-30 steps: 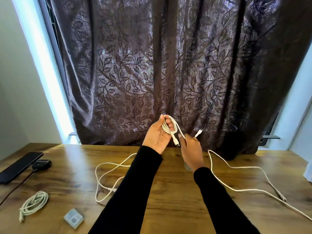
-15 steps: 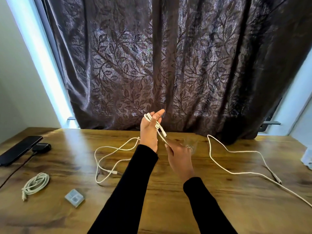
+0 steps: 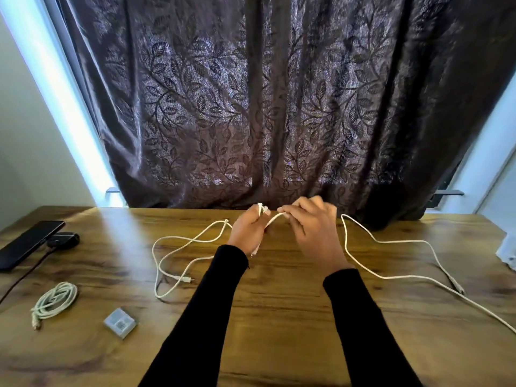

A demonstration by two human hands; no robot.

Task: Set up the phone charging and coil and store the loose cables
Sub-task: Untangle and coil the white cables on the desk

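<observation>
While hands grip white cable, no legible writing.

Bare table is lying open between the sleeves; loose cables are sprawling either side, blocking sideways sweeps.

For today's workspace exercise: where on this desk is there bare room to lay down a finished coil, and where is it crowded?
Bare wood lies along the near edge of the table, between the sleeves and right of the small grey box. Crowded: the left, with phone and coiled cable; loose cables sprawl beside both hands.
</observation>
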